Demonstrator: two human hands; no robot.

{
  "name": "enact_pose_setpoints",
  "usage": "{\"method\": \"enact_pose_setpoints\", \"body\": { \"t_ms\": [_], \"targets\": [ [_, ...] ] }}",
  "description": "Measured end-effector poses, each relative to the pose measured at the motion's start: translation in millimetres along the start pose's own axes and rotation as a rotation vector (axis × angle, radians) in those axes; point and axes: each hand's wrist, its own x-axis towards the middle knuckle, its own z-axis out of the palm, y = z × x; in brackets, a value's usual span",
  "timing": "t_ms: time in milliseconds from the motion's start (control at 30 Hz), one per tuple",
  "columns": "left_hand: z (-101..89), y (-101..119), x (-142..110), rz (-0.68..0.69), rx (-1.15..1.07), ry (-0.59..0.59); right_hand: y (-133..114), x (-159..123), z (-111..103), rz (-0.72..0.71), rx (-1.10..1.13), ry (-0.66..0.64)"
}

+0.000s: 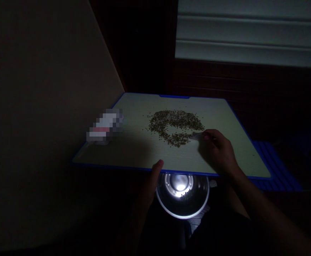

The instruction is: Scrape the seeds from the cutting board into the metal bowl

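Observation:
Small brownish-green grains, like lentils or seeds [180,120], lie in a loose ring on a pale board with a blue rim [134,156]. My right hand [221,151] is closed on a thin, flat, card-like piece [196,136], whose tip touches the grains at their right side. My left hand [155,177] is at the board's front edge, thumb over the rim and the other fingers hidden below. Under that edge, close to my left hand, is a shiny metal pot [182,214] with a few dark grains inside.
A blurred white and red item [104,126] lies at the board's left edge. Blue striped cloth or matting [278,167] is at the right. A pale wall [51,89] rises at the left, and light horizontal slats [251,32] stand behind. The surroundings are very dark.

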Motion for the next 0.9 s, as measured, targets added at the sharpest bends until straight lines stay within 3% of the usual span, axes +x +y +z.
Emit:
{"method": "enact_pose_setpoints", "body": {
  "t_ms": [267, 567, 700, 900],
  "targets": [
    [1.2, -1.0, 0.8, 0.051, 0.043, 0.076, -6.7, -0.5, -0.6, 0.02, 0.009, -0.08],
    [1.9, -0.7, -2.8, 0.043, 0.012, 0.045, -6.1, 0.3, -1.4, 0.024, -0.023, -0.069],
    [2.6, 1.5, -3.0, -0.031, 0.008, 0.02, -7.9, 0.0, -1.9, 0.031, -0.015, -0.069],
    [5.7, 3.1, -4.7, 0.03, -0.003, 0.051, -7.8, -1.3, -1.1, 0.037, 0.012, -0.061]
  ]
}}
